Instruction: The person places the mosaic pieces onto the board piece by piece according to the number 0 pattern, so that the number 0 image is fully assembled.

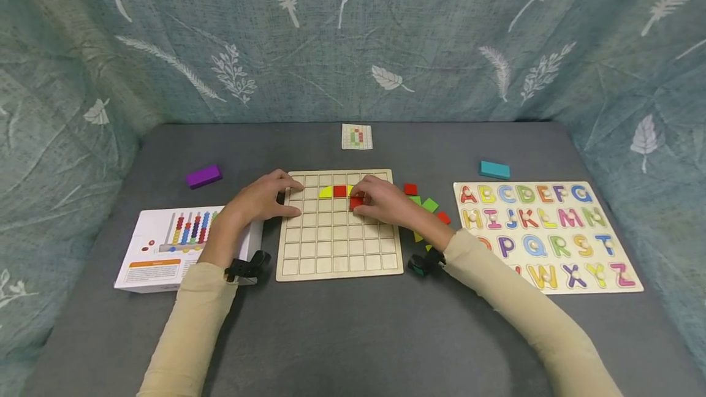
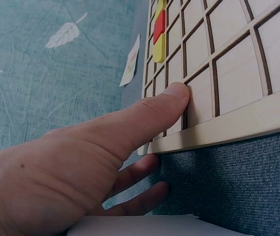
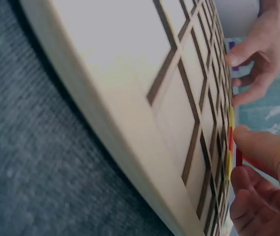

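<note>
A wooden grid board (image 1: 325, 250) lies flat on the dark table. A red tile (image 1: 339, 191) sits in its second row between two yellow pieces (image 1: 326, 192). At the board's left edge rests my left hand (image 1: 259, 196). Its thumb (image 2: 154, 110) lies nearly straight on the grid, with two fingers lower, beside the edge. My right hand (image 1: 386, 202) pinches another red square tile (image 3: 238, 155) between thumb and fingers, just in front of the row of pieces. It partly covers the right yellow piece.
Loose red, green and yellow tiles (image 1: 429, 204) lie right of the board, beside an alphabet puzzle (image 1: 518, 256). An abacus box (image 1: 160, 231) stands left under my left forearm. Behind are a pattern card (image 1: 356, 137), a purple block (image 1: 203, 176) and a teal block (image 1: 494, 169).
</note>
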`<action>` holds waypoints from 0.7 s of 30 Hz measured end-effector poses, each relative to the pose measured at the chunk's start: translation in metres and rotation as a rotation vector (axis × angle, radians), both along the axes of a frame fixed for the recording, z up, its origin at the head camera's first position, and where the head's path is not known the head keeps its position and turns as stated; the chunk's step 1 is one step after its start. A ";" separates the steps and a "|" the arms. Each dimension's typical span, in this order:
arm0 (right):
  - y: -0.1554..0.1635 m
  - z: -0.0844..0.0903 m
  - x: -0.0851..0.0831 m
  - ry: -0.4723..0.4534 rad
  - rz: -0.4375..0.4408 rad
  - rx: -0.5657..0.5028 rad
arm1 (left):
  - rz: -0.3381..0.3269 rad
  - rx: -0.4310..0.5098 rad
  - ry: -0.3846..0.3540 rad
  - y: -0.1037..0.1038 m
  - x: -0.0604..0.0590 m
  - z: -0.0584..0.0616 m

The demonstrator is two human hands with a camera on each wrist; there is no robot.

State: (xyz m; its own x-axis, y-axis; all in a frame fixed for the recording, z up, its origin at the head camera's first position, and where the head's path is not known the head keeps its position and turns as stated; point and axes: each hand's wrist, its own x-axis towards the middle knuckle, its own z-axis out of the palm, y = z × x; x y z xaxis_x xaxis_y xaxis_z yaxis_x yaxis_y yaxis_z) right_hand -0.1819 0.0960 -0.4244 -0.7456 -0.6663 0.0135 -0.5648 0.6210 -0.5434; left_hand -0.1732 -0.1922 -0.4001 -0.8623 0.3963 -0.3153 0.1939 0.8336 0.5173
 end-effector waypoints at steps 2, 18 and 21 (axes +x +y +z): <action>-0.003 -0.001 -0.001 0.005 -0.006 0.009 | -0.001 0.004 -0.001 0.000 0.000 0.000; -0.008 -0.002 0.002 0.042 0.000 0.009 | 0.010 -0.018 0.005 0.001 0.000 0.000; -0.008 -0.003 0.002 0.071 0.016 -0.002 | 0.011 -0.020 0.006 0.001 0.001 0.000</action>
